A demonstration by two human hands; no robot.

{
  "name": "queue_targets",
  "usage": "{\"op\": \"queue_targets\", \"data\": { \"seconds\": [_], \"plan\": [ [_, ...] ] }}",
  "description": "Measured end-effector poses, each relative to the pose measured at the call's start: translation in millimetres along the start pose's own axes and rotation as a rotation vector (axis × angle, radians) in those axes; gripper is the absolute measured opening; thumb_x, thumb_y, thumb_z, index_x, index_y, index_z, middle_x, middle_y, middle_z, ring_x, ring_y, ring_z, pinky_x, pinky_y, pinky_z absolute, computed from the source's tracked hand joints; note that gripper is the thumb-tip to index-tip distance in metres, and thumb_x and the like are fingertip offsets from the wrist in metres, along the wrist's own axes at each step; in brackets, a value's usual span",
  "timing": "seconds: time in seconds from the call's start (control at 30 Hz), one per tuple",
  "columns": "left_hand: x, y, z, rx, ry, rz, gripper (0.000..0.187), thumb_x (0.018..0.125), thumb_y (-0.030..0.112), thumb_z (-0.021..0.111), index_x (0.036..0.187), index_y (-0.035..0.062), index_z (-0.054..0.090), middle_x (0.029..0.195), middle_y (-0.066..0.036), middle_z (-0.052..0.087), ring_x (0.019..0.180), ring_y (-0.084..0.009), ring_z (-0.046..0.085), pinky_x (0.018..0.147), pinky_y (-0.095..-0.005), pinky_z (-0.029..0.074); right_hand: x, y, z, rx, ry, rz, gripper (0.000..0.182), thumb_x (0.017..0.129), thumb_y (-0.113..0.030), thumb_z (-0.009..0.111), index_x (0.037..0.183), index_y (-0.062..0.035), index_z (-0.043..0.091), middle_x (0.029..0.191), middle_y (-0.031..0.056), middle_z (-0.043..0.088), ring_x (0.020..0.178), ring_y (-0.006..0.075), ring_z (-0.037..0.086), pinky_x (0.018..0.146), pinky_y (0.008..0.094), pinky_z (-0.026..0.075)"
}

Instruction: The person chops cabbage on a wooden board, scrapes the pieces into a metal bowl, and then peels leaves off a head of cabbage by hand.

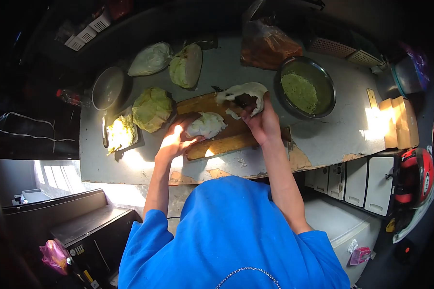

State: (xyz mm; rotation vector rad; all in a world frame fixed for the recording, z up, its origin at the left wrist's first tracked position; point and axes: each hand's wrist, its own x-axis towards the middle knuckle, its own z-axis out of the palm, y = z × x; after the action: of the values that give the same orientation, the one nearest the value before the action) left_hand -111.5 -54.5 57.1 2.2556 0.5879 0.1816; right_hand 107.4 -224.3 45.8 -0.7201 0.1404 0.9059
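Observation:
My left hand [176,137] is curled round the left side of a pale cabbage piece [207,125], which rests over the wooden cutting board [197,103]. To its right, my right hand [263,120] grips the edge of a white, curved piece with a dark hollow [250,89]; I cannot make out exactly what it is. Part of the board shows between and below the hands. A leafy cabbage [152,109] sits left of the board, and a cut cabbage half [185,66] lies behind it. Shredded green cabbage [299,91] fills part of a metal bowl [329,98] on the right.
On the left are a round bowl [97,91], a knife [105,129] and a tray of cabbage leaves [121,133]. A white bag [151,59] and a clear bag of orange vegetables [267,48] stand at the back. Cardboard boxes [399,123] sit at the right edge.

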Motion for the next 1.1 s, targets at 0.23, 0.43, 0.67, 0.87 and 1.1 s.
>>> {"op": "queue_targets", "data": {
  "seconds": [0.23,0.43,0.67,0.87,1.1],
  "plan": [
    [-12,-8,10,-0.219,0.009,-0.199,0.077,0.077,0.036,0.085,0.143,0.0178,0.052,0.139,-0.013,0.057,0.127,-0.031,0.057,0.103,-0.0421,0.05,-23,10,-13,-0.914,0.22,-0.049,0.049,0.102,-0.023,0.053,0.145,0.0003,0.044,0.116,0.0125,0.062,0.093,0.0245,0.065,0.07,0.0363,0.059],
    [-9,-8,37,-0.147,0.211,-0.176,0.074,0.075,0.032,0.088,0.138,0.0159,0.054,0.133,-0.009,0.062,0.122,-0.0259,0.061,0.098,-0.0401,0.053,-36,-8,-35,-1.496,0.189,-0.282,0.043,0.097,-0.022,0.06,0.129,0.0064,0.058,0.107,0.0218,0.064,0.082,0.0237,0.069,0.066,0.0367,0.055],
    [-13,-7,41,-0.299,0.238,-0.149,0.068,0.081,0.035,0.082,0.139,0.017,0.052,0.133,-0.012,0.06,0.123,-0.0316,0.059,0.103,-0.0421,0.051,-61,-3,25,-1.556,0.145,-0.592,0.038,0.091,-0.025,0.067,0.119,-0.0002,0.067,0.123,0.0245,0.06,0.097,0.0417,0.066,0.088,0.0491,0.052],
    [-11,-15,42,-0.202,0.172,-0.313,0.074,0.083,0.04,0.076,0.145,0.0155,0.044,0.136,-0.015,0.058,0.125,-0.0339,0.058,0.102,-0.0446,0.05,-16,43,52,-1.641,-0.596,-0.544,0.034,0.089,-0.027,0.066,0.111,-0.0015,0.069,0.112,0.0201,0.065,0.105,0.0387,0.063,0.093,0.0468,0.05],
    [-6,-26,51,-0.19,0.279,-0.174,0.071,0.078,0.037,0.079,0.137,0.0089,0.052,0.128,-0.019,0.058,0.121,-0.0383,0.054,0.102,-0.0477,0.046,6,50,66,-1.86,-0.789,-0.374,0.026,0.089,-0.023,0.061,0.103,-0.0036,0.07,0.101,0.0194,0.067,0.098,0.0395,0.065,0.085,0.0492,0.052]
  ]
}}
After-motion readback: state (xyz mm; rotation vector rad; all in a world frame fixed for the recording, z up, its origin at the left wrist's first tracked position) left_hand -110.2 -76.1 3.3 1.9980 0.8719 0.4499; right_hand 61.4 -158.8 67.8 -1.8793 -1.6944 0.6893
